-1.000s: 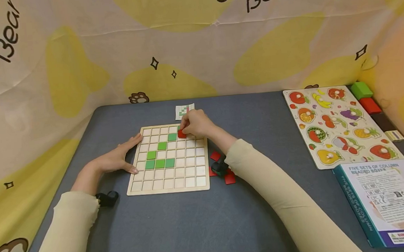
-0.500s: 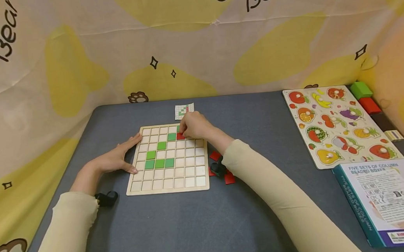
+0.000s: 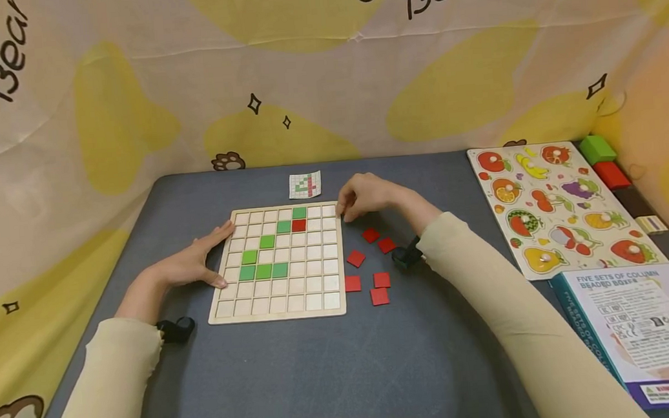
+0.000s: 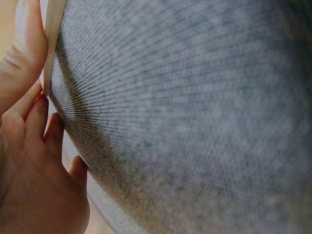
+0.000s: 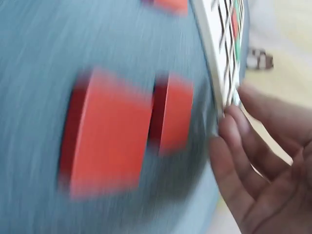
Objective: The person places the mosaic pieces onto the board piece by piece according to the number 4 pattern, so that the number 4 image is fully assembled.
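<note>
A wooden grid board (image 3: 277, 305) lies on the table with several green tiles (image 3: 264, 271) in its cells. One red tile (image 3: 299, 226) sits in a cell just below the topmost green tile. My left hand (image 3: 189, 264) rests along the board's left edge, thumb and fingers spread against its side. Beyond the board's upper right corner hovers my right hand (image 3: 368, 195), fingers loosely bent, holding nothing; the right wrist view shows the hand (image 5: 268, 165) with bare fingertips. Several loose red tiles (image 3: 356, 258) lie right of the board, two of them large and blurred in the right wrist view.
A small printed pattern card (image 3: 305, 185) lies behind the board. At the right are a fruit picture board (image 3: 568, 218), a green block (image 3: 598, 149), a red block (image 3: 612, 175) and a boxed set (image 3: 646, 329). A printed cloth (image 3: 327, 106) hangs behind the table.
My right hand has let go of the red tile, left in its cell, and moved right off the board, uncovering the pattern card and more loose red tiles. The left hand stays put.
</note>
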A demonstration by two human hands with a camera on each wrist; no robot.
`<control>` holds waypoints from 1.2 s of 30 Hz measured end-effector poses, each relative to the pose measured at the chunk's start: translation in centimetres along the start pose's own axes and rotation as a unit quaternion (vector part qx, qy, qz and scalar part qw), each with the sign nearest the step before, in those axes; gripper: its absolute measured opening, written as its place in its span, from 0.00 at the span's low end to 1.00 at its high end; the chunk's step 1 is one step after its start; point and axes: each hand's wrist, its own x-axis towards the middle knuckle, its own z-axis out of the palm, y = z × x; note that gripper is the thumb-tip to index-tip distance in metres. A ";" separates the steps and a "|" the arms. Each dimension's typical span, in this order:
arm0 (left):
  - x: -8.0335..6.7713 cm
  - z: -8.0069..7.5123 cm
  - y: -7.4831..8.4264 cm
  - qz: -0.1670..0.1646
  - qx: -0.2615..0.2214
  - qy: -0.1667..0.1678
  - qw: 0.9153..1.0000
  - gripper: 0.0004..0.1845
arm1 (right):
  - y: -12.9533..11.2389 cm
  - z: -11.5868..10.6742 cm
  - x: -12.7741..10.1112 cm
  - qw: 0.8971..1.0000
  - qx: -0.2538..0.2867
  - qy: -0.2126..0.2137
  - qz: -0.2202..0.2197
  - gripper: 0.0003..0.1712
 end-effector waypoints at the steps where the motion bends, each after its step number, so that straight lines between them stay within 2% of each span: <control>1: 0.0 0.0 0.0 0.000 0.001 0.000 1.000 0.67 | 0.5 -0.4 -0.4 1.000 0.005 -0.021 0.006 0.10; 4: -0.1 0.0 -0.1 0.002 0.001 -0.001 1.000 0.67 | 1.8 -1.3 -1.5 0.997 0.023 -0.074 0.017 0.13; 7: -0.3 0.0 -0.1 0.006 -0.002 -0.001 1.000 0.67 | 2.7 -1.7 -2.3 0.993 0.037 -0.107 0.014 0.16; 13: -0.3 0.0 0.0 0.009 -0.009 0.000 1.000 0.67 | 3.6 -1.5 -2.9 0.992 0.039 -0.120 -0.013 0.17; 27: -0.1 0.0 0.3 0.007 -0.004 0.001 1.000 0.66 | 2.8 -0.7 -3.0 0.997 -0.026 -0.068 -0.001 0.12; 31: 0.0 0.0 0.4 0.010 -0.012 -0.001 1.000 0.66 | 2.5 -0.6 -2.8 0.999 -0.026 -0.032 0.009 0.10; 36: 0.0 0.0 0.3 0.009 -0.014 0.000 1.000 0.66 | 1.5 -0.1 -2.1 0.999 0.012 0.035 0.002 0.08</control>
